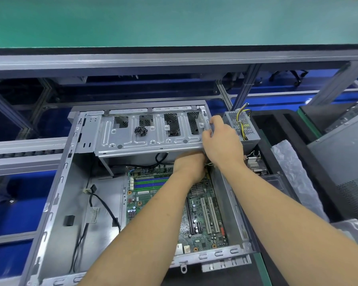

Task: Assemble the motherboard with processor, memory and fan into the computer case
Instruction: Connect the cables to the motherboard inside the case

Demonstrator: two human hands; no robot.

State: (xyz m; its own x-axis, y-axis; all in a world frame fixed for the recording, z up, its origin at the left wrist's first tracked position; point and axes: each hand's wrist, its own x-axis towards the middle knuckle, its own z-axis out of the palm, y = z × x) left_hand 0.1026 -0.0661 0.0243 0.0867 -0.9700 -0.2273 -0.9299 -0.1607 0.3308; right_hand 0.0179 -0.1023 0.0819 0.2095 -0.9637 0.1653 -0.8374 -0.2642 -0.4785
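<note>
The green printed motherboard (170, 205) lies flat in the open grey steel computer case (56, 203), its long axis running away from the person. The left hand (189, 167) reaches under the perforated silver drive cage (149, 131); its grip is hidden. The right hand (220, 139), higher up, curls round the cage's far-right corner.

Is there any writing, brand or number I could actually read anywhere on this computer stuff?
None can be read.
White sticker on the case floor: print too blurred.
Motherboard: markings and labels too small.
Power supply beside the case: no legible label.
Drive cage: no text shows.
</note>
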